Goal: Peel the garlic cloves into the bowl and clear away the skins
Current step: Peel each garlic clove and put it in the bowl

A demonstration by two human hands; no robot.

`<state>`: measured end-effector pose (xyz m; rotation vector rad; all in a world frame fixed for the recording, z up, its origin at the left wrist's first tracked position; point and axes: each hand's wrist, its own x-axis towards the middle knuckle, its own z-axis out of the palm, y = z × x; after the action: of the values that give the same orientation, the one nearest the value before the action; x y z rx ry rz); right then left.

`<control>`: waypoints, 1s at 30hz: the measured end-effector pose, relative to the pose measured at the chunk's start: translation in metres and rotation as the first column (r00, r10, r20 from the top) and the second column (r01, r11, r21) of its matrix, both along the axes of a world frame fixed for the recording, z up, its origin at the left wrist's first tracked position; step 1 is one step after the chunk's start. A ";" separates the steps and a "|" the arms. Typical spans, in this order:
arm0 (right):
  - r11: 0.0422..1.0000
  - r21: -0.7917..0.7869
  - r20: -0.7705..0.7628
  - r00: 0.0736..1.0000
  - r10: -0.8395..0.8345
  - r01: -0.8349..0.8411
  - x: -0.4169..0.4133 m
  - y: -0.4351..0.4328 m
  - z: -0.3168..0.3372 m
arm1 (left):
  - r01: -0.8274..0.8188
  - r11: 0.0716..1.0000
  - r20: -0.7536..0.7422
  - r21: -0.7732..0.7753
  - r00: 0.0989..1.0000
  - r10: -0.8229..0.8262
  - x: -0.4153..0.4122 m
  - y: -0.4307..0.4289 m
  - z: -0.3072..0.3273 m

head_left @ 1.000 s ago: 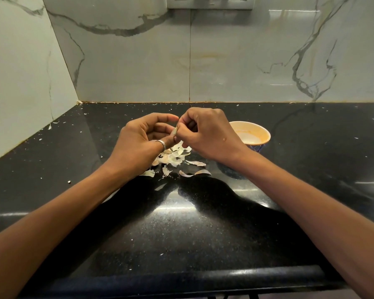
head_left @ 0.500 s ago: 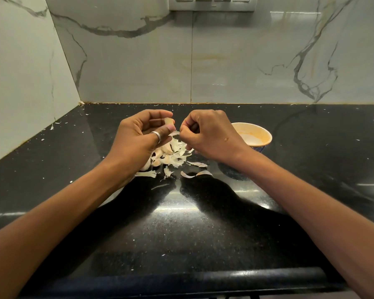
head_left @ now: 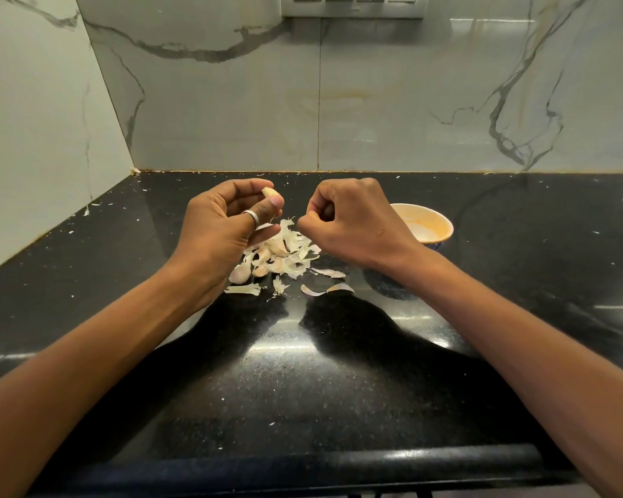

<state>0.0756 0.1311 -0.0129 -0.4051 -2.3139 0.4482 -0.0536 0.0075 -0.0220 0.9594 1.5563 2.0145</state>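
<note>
A: Change from prior frame?
B: Hands now apart. Left hand (head_left: pixel 223 224) fingers pinch clove (head_left: pixel 269 192); right hand (head_left: pixel 353 221) fingers curled, nothing visible held. Skins (head_left: pixel 288 249), bowl (head_left: pixel 446 228): worktop (head_left: pixel 303 389), towards back edge.

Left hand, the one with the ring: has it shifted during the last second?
Yes. The left hand, pinching a garlic clove, has drawn leftward, away from the bowl and off the right hand.

Left part of bowl (head_left: pixel 433 224) behind right hand (head_left: pixel 353 228).
</note>
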 end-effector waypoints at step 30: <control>0.964 -0.232 -0.012 0.991 0.134 -0.133 -0.004 0.005 0.006 | 0.033 0.994 -0.227 -0.106 0.972 -0.057 0.004 -0.002 -0.004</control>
<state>0.0720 0.1359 -0.0073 -0.3622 -2.3085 0.7905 -0.0495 0.0059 -0.0265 1.2112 1.7209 1.8269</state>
